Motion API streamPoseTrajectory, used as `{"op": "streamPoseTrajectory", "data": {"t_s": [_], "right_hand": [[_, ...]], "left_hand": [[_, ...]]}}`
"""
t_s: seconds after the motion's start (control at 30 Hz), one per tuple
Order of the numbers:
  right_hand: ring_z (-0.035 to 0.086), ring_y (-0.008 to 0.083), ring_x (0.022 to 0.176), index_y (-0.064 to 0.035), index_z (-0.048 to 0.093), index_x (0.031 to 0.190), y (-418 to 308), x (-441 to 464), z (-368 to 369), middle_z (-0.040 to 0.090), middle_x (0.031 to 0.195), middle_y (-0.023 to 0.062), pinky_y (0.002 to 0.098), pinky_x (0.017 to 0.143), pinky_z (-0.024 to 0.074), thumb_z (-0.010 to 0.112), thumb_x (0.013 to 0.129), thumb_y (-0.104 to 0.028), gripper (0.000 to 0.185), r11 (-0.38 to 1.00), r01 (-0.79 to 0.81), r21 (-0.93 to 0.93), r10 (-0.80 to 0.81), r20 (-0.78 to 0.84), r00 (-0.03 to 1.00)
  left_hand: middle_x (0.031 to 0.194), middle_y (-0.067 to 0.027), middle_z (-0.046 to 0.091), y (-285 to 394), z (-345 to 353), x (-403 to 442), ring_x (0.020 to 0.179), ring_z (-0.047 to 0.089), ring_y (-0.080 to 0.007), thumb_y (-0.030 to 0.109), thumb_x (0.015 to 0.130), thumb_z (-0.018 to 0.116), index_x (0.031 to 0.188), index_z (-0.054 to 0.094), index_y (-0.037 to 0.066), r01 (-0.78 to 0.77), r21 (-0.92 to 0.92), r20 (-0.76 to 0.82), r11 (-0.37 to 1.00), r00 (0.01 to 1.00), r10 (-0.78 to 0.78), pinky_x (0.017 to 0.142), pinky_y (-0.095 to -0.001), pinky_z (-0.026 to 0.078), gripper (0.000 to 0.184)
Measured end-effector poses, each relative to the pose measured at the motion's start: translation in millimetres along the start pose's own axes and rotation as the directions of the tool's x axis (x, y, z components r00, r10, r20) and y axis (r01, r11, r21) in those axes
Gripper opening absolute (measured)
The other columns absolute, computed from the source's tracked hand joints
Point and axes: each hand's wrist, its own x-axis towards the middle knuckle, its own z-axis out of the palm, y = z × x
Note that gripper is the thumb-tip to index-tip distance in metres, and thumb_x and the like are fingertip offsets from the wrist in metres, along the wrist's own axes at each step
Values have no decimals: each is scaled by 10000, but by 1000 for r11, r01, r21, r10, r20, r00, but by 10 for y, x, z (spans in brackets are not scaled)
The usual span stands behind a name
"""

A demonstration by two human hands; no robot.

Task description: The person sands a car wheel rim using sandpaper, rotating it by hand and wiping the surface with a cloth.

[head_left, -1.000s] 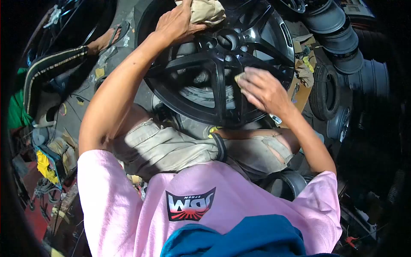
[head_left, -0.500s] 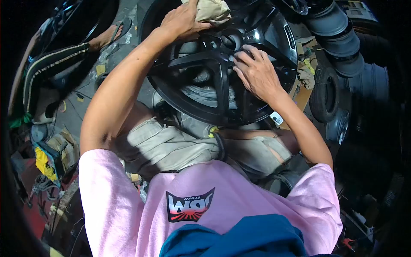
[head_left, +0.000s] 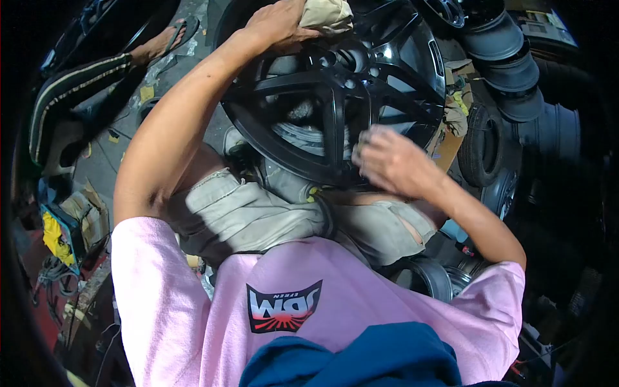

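Note:
A black spoked wheel rim (head_left: pixel 334 122) lies tilted in front of my knees. My left hand (head_left: pixel 278 24) is closed on a beige cloth (head_left: pixel 327 15) at the rim's far upper part. My right hand (head_left: pixel 394 161) is over the rim's near right edge, apart from the hub and blurred by motion. Its fingers look curled together; whatever sits between them, if anything, is too smeared to make out. Bolt holes (head_left: pixel 350 84) ring the hub in the rim's middle.
Bare rims (head_left: pixel 493 42) are stacked at the upper right, with a tyre (head_left: pixel 480 145) below them. At the upper left is another person's sandalled foot (head_left: pixel 161 44). A box with yellow material (head_left: pixel 57 237) and cables (head_left: pixel 55 274) lie at the left.
My right hand has moved from beside the hub down towards me, to the rim's near edge. My left hand stays on the cloth, slightly further right.

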Motion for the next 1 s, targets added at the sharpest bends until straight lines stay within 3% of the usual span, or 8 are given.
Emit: {"op": "streamPoseTrajectory", "data": {"t_s": [0.17,0.23,0.37,0.5,0.63,0.7,0.83,1.0], "right_hand": [[594,241,1138,-71,737,861,355,197,135,658,1016,50,428,1185,431,724,892,-242,174,996,-16,-92,5,-121,993],[594,248,1087,-54,727,822,425,368,166,655,986,72,425,1164,433,719,876,-209,164,987,-114,-111,92,-185,978],[610,252,1115,-64,728,789,-130,119,182,651,987,67,452,1196,408,713,885,-228,190,994,-62,-94,58,-41,997],[617,241,1130,-71,734,868,52,144,123,679,1034,58,465,1209,386,690,928,-261,205,988,-62,-140,56,-43,998],[616,257,1265,-34,767,1050,306,388,112,713,1187,93,493,1218,377,684,938,-206,221,959,-249,-133,243,-57,968],[615,240,1166,-84,744,896,37,199,191,680,1020,70,470,1209,368,689,938,-256,186,978,-128,-163,117,-76,990],[602,242,1289,-85,767,1009,-50,-91,95,705,1179,57,478,1205,401,719,929,-216,161,991,-9,135,16,-51,999],[600,275,1313,-48,733,1228,547,154,146,699,1285,100,452,1138,444,701,936,-189,327,979,-183,-88,155,-259,953]], "left_hand": [[1366,-298,626,-50,50,16,1264,625,-451,415,846,832,1548,327,3,30,33,36,999,999,-32,1028,-515,533,958],[1352,-293,636,-89,40,-53,1247,635,-446,330,857,816,1547,327,8,-91,46,-68,995,993,94,1013,-520,539,905],[1333,-279,651,-41,-81,-100,1225,651,-436,240,868,779,1572,314,32,-5,116,133,993,991,-11,989,-522,554,869],[1343,-288,629,-76,-37,-78,1205,656,-444,206,866,772,1552,348,72,-123,118,48,985,992,118,974,-521,560,817],[1402,-267,530,114,-186,-146,1212,604,-467,172,823,806,1528,404,94,-1,193,27,981,1000,-5,993,-525,550,815],[1415,-258,497,103,-240,-159,1219,581,-468,160,801,825,1518,425,96,-13,225,-15,974,1000,17,994,-527,548,823],[1414,-243,484,20,-199,-102,1264,539,-436,146,740,877,1489,458,46,-32,262,-72,964,996,52,1013,-519,540,864],[1503,-280,473,44,-86,-28,1323,514,-456,147,753,858,1485,421,-11,-112,278,-85,954,986,141,1072,-519,499,867]]}}
